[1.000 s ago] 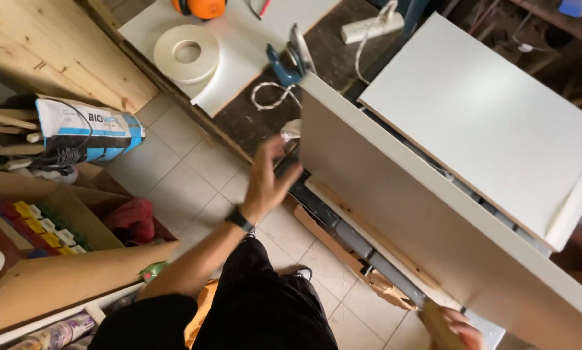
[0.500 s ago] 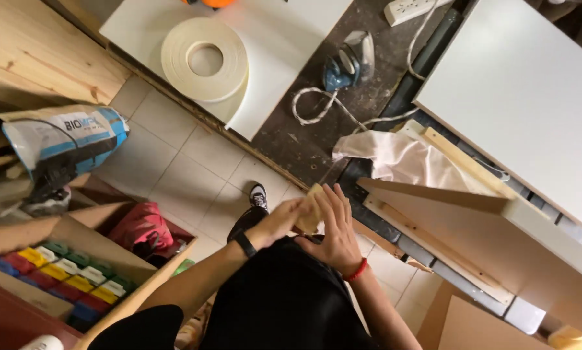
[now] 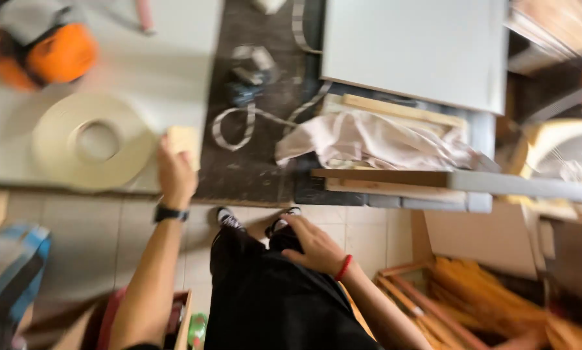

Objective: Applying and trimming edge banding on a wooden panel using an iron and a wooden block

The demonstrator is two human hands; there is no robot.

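Note:
My left hand [image 3: 174, 172], with a black watch on the wrist, reaches forward and grips a small pale wooden block [image 3: 184, 142] at the edge of a white board [image 3: 168, 65]. A large roll of white edge tape [image 3: 93, 139] lies on that board just left of the block. My right hand [image 3: 314, 246], with a red band on the wrist, rests open on my black trousers [image 3: 265, 298]. The view is blurred.
An orange ear-muff headset [image 3: 54, 52] lies at the far left. A crumpled pale cloth [image 3: 375, 139] covers wooden strips beside a large white panel [image 3: 414, 48]. A grey board edge [image 3: 459, 181] juts out at the right. Wooden slats [image 3: 472, 298] fill a box at lower right.
The hands have parted. My left hand has carried the block out to the white board by the tape roll, and my right hand has dropped onto my thigh. The view swung left.

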